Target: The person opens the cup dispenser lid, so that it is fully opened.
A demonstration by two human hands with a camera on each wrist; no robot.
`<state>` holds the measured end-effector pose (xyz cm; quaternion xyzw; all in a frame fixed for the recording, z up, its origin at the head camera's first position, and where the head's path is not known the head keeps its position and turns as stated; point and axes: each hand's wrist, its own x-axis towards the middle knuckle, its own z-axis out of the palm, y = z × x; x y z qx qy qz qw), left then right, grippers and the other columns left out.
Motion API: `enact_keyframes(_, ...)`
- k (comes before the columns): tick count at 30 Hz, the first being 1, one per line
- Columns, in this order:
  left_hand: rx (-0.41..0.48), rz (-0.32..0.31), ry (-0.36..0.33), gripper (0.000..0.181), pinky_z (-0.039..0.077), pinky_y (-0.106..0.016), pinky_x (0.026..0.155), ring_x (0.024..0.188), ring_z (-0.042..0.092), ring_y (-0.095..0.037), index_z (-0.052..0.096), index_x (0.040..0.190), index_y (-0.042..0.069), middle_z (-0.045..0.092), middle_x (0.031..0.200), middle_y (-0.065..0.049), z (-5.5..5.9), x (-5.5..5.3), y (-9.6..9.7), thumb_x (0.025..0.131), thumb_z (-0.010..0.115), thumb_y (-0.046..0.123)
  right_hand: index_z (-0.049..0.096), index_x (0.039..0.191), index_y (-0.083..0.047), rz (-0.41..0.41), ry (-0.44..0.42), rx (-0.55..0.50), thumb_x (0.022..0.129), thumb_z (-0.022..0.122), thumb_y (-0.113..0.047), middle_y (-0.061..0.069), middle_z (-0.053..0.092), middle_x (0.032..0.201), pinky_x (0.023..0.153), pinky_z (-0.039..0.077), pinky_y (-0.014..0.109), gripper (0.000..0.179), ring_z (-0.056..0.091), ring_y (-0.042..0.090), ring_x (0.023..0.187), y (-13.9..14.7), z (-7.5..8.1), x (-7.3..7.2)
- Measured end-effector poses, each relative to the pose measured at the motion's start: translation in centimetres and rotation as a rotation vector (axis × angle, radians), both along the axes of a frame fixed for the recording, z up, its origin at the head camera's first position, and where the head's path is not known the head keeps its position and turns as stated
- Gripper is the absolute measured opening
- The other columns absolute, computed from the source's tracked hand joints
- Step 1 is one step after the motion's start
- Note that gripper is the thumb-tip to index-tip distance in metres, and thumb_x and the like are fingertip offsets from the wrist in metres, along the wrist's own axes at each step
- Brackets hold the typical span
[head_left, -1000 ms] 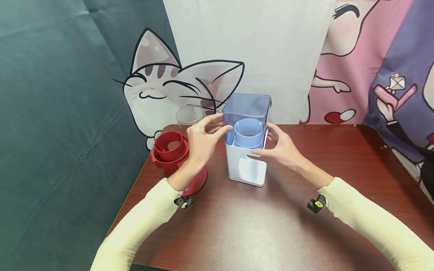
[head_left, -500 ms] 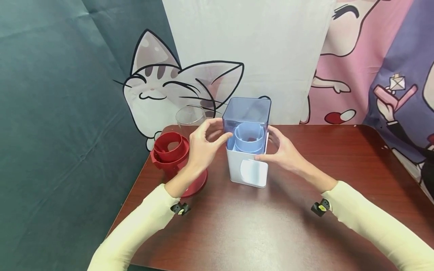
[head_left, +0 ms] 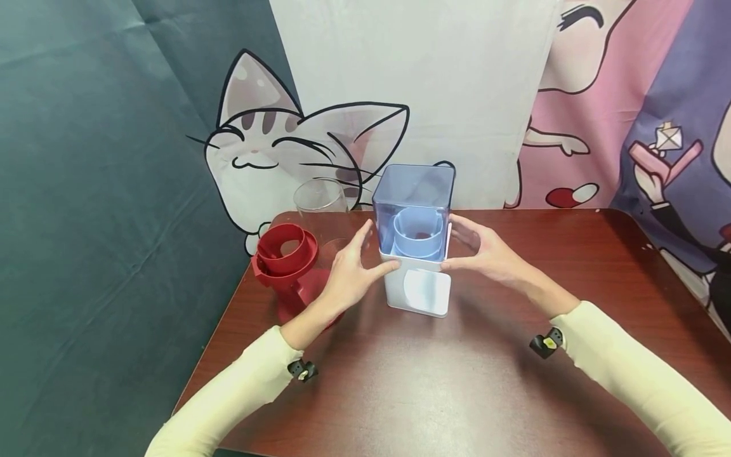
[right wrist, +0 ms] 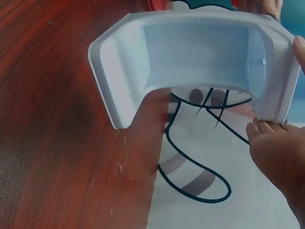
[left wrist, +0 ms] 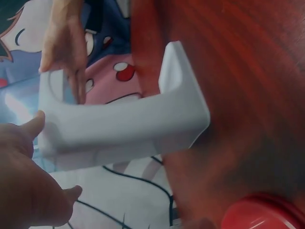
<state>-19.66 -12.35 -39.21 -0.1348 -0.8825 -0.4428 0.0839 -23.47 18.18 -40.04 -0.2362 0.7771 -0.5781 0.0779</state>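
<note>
A white C-shaped stand (head_left: 398, 289) stands upright on the table, with a smoky-blue, see-through square container (head_left: 388, 197) seated on top. Inside the container is a light blue round cup (head_left: 419, 233). My right hand (head_left: 491, 257) grips the stand's upper right side, thumb at the front and fingers behind. In the right wrist view, its fingertips press under the stand's rim (right wrist: 274, 112). My left hand (head_left: 349, 273) is spread at the left, its thumb touching the stand's upper front corner. In the left wrist view, the left fingers (left wrist: 72, 193) are apart from the stand.
Left of the stand is a red holder (head_left: 285, 260) with a ring-shaped top and a round base. A clear cylinder (head_left: 321, 197) stands behind it. The brown table (head_left: 434, 381) meets a cartoon-printed cloth backdrop (head_left: 457, 95).
The blue container has moved down slightly onto the stand. My left hand has released the container's side and lowered, fingers spreading away. My right hand has shifted slightly right and down.
</note>
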Motion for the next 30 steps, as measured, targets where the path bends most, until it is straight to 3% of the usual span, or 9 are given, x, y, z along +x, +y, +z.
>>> enact_keyframes(4, -0.053, -0.010, -0.014, 0.095, 0.047, -0.053, 0.115, 0.142, 0.055, -0.029, 0.041, 0.163, 0.010, 0.056, 0.156, -0.013, -0.9, 0.1, 0.6, 0.087, 0.089, 0.044, 0.040, 0.164, -0.015, -0.003, -0.003, -0.023, 0.084, 0.092, -0.010, 0.007, 0.046, 0.165, 0.117, 0.039, 0.059, 0.095, 0.044, 0.033, 0.151, 0.2, 0.0, -0.2)
enact_keyframes(10, -0.055, -0.050, 0.009, 0.072, 0.050, -0.049, 0.111, 0.131, 0.064, -0.026, 0.056, 0.148, 0.008, 0.068, 0.140, -0.011, -1.7, -0.4, 1.1, 0.090, 0.088, 0.038, 0.053, 0.156, -0.008, -0.036, 0.026, -0.083, 0.084, 0.091, -0.003, 0.013, 0.060, 0.151, 0.105, 0.054, 0.035, 0.082, 0.058, 0.033, 0.139, 0.3, 0.0, -0.3)
enact_keyframes(13, -0.053, -0.070, 0.017, 0.069, 0.049, -0.047, 0.114, 0.132, 0.063, -0.023, 0.058, 0.147, 0.010, 0.069, 0.139, -0.009, -1.8, -0.7, 0.9, 0.091, 0.087, 0.036, 0.057, 0.152, -0.005, -0.049, 0.030, -0.144, 0.086, 0.087, 0.000, 0.015, 0.064, 0.146, 0.097, 0.058, 0.030, 0.073, 0.066, 0.029, 0.130, 0.4, -0.2, -0.3)
enact_keyframes(18, -0.017, -0.105, 0.023, 0.070, 0.050, -0.046, 0.113, 0.133, 0.063, -0.023, 0.059, 0.148, 0.010, 0.068, 0.142, -0.009, -1.5, -1.0, 0.2, 0.089, 0.089, 0.033, 0.065, 0.141, 0.003, -0.079, 0.081, -0.201, 0.086, 0.085, 0.006, 0.013, 0.073, 0.132, 0.091, 0.060, 0.029, 0.059, 0.075, 0.017, 0.113, 0.4, -0.6, -0.3)
enact_keyframes(23, 0.060, -0.125, 0.021, 0.066, 0.051, -0.040, 0.111, 0.132, 0.064, -0.021, 0.059, 0.147, 0.010, 0.069, 0.140, -0.009, -1.4, -1.2, -0.5, 0.090, 0.088, 0.021, 0.071, 0.123, 0.010, -0.127, 0.121, -0.195, 0.084, 0.086, 0.009, 0.014, 0.080, 0.109, 0.083, 0.064, 0.030, 0.042, 0.079, 0.016, 0.097, 0.5, -0.5, 0.0)
enact_keyframes(30, 0.092, -0.096, 0.049, 0.060, 0.053, -0.044, 0.110, 0.129, 0.067, -0.023, 0.062, 0.143, 0.010, 0.072, 0.135, -0.010, -1.1, -1.3, -1.2, 0.089, 0.088, 0.017, 0.076, 0.118, 0.007, -0.144, 0.144, -0.114, 0.084, 0.087, 0.004, 0.016, 0.080, 0.104, 0.079, 0.064, 0.031, 0.036, 0.079, 0.014, 0.091, 0.9, -0.1, 0.7)
